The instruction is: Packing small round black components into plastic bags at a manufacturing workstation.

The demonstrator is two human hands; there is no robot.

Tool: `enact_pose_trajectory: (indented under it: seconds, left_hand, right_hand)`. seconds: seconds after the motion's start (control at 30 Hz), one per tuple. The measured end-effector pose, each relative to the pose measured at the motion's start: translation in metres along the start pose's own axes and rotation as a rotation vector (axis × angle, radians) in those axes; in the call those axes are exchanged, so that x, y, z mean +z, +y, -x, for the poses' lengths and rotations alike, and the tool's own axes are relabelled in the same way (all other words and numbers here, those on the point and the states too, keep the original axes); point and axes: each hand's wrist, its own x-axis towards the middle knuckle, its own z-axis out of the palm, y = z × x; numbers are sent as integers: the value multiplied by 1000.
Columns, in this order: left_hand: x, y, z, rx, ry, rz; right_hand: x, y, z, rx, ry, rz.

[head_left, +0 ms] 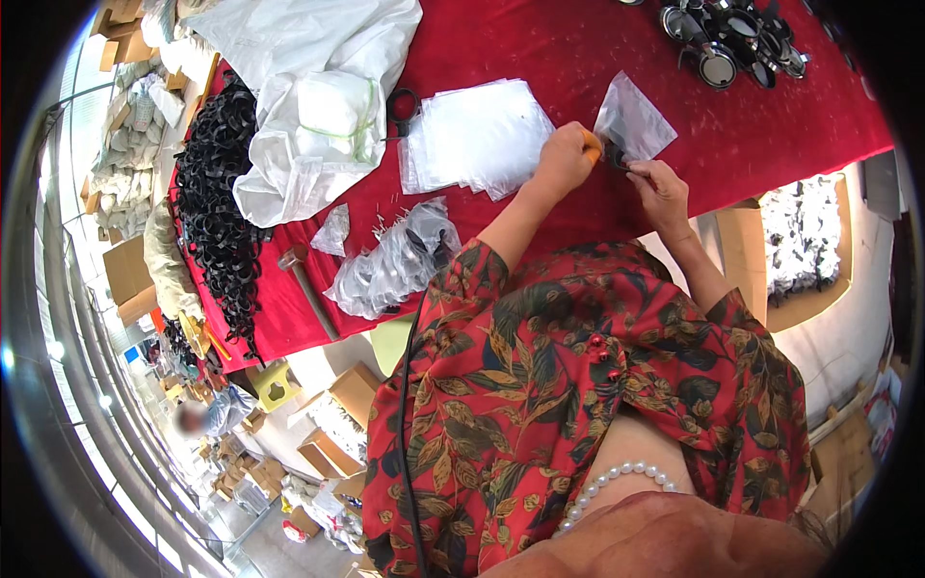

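Note:
Over the red cloth, both my hands meet at the mouth of a clear plastic bag (636, 118). My left hand (567, 159), with an orange cover on a fingertip, is closed at the bag's left edge. My right hand (661, 196) pinches a small black part (617, 158) at the bag's lower end; its exact kind and how far it sits inside I cannot tell. Left of my left hand lies a stack of flat clear bags (477, 135). Filled clear bags (400, 260) with dark parts in them are heaped near my left forearm.
A heap of black curved strips (217, 173) lies at the left, beside a white plastic sack (289, 183). A hammer (310, 294) rests by the near edge. Round metal-and-black pieces (732, 43) are piled far right. A cardboard box (809, 289) of packed bags stands below the table's right side.

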Motion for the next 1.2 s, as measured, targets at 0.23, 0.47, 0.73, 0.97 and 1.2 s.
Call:
enact_pose_trajectory:
  seconds: [0.23, 0.47, 0.73, 0.97, 1.2]
  left_hand:
    - [0, 20, 20, -130, 242, 240]
    - [2, 13, -16, -420, 87, 365]
    - [-7, 42, 51, -49, 68, -127]
    - [-66, 59, 150, -196, 148, 54]
    - [-89, 37, 247, -647, 458, 200]
  right_hand:
    - [3, 11, -16, 10, 1, -41]
    - [4, 12, -15, 14, -27, -19]
    - [27, -12, -14, 60, -80, -91]
    - [58, -73, 24, 104, -396, -348]
    - [154, -103, 44, -114, -544, -516]
